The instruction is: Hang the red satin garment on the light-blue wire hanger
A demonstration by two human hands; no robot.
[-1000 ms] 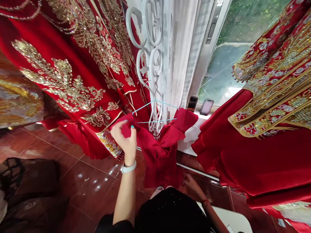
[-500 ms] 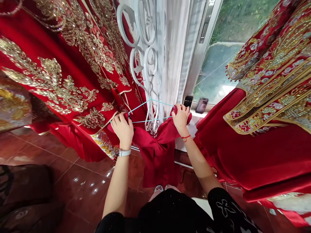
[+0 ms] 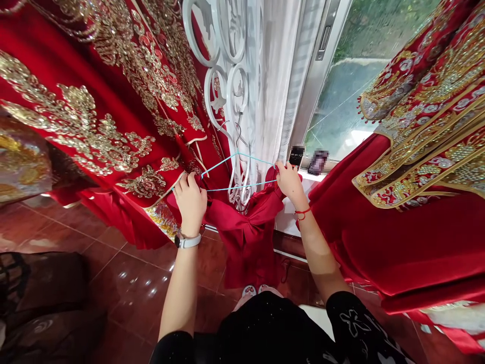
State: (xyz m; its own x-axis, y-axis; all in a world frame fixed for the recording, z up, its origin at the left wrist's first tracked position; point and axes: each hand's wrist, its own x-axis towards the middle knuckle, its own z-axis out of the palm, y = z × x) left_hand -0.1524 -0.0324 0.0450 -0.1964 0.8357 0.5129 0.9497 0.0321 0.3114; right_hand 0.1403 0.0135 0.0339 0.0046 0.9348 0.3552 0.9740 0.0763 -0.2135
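The left hand [image 3: 190,198] is closed, pinching the left end of a plain red garment [image 3: 248,230] at the left tip of a thin blue hanger [image 3: 239,172]. The right hand [image 3: 288,180] is likewise closed on the garment's right end at the hanger's right tip. A watch sits on the left wrist, a red cord on the right.

The hanger hooks onto a white scrollwork rack [image 3: 231,101] at centre, in front of a white curtain [image 3: 278,76]. The garment drapes from both hanger tips and sags in the middle, gathered, its hem near the floor [image 3: 125,283].

Judgement: the hanger is already hung and the cloth is on both ends; seating and smoothing the fabric appears unfinished, since both hands grip it.

Left and far hang red robes with gold embroidery [image 3: 94,101]; another embroidered robe [image 3: 417,167] hangs at right. A phone [image 3: 296,156] stands on the sill just beyond the right hand, by the window.
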